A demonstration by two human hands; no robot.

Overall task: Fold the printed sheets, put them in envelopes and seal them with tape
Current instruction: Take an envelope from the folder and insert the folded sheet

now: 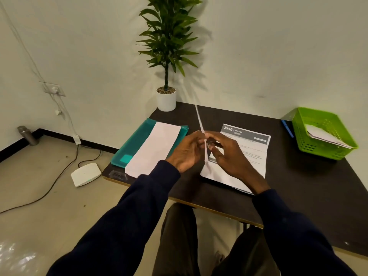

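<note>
Long dark navy sleeves (139,206) to wrists; bare hands; dark olive-brown trousers (177,236).

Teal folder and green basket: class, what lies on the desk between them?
In the head view, between the teal folder and the green basket lie the printed sheets, with both hands above them.

Head-worn view, forward and down, close over table (298,186).

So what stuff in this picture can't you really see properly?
- Held paper, head view: edge-on, so its face is hidden.
- Printed sheet text: too small; right hand covers part.
- Green basket contents: walls hide most.
- Tape: none can be made out.
</note>
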